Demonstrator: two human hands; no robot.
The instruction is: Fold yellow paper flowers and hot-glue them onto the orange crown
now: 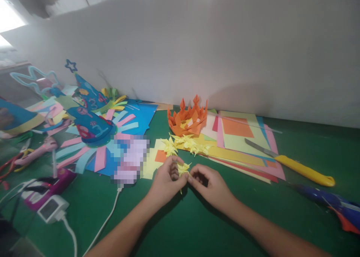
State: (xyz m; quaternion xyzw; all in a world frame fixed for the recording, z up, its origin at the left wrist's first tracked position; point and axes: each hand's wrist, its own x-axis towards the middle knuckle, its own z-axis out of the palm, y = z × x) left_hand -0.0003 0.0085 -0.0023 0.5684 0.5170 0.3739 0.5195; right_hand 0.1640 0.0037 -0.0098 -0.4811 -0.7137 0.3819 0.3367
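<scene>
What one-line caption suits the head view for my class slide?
Left hand and right hand pinch a yellow paper piece over a green table, an orange paper crown standing beyond.

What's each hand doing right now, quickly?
Left hand: closed, holding a yellow folded-paper piece.
Right hand: closed in a pinch at the same piece.

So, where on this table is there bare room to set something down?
Bare table shows below the left hand and right hand, between the forearms; another patch lies between the yellow knife and wall. The left is crowded: cone hats, paper strips, power strip.
</scene>
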